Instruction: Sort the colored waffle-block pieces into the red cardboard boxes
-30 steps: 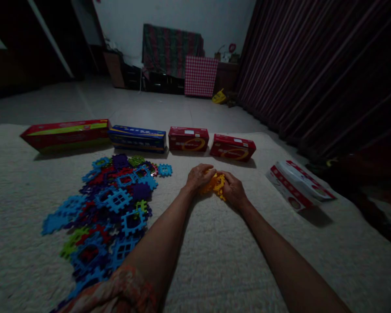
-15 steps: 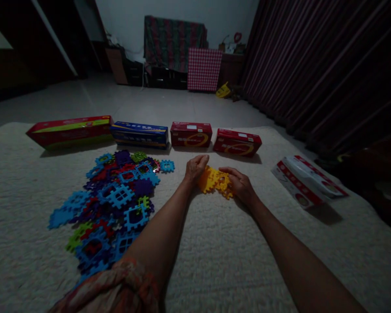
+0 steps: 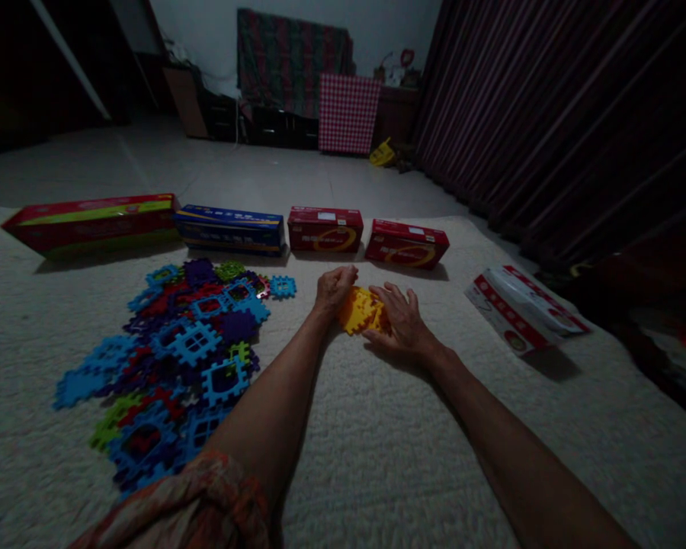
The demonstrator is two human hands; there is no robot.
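Yellow plastic puzzle tiles [image 3: 359,309] are lying in a small stack on the cream carpet [image 3: 377,457], just in front of the row of boxes. The left hand [image 3: 334,287] is curling loosely against the stack's left edge, fingers bent over it and touching it. The right hand [image 3: 400,319] is lying flat with fingers spread, palm down, covering the right part of the stack. Half a second ago the right hand was resting beside the tiles with more yellow showing between the two hands; now it is pressing over them and less yellow is visible. A second ago both hands were cupping the tiles closely from either side. The stack itself is keeping roughly the same spot on the carpet.

Left of the forearms, a heap of blue, purple, red and green tiles [image 3: 183,351] is spreading across the carpet, unchanged in layout. Beyond the hands, four boxes are standing in a line: a long red box [image 3: 91,221], a blue box [image 3: 229,229], and two short red boxes [image 3: 325,229] [image 3: 407,244]. A white and red box [image 3: 520,309] is lying well apart to the right, at an angle. A patterned sleeve [image 3: 194,507] is showing at the lower edge.
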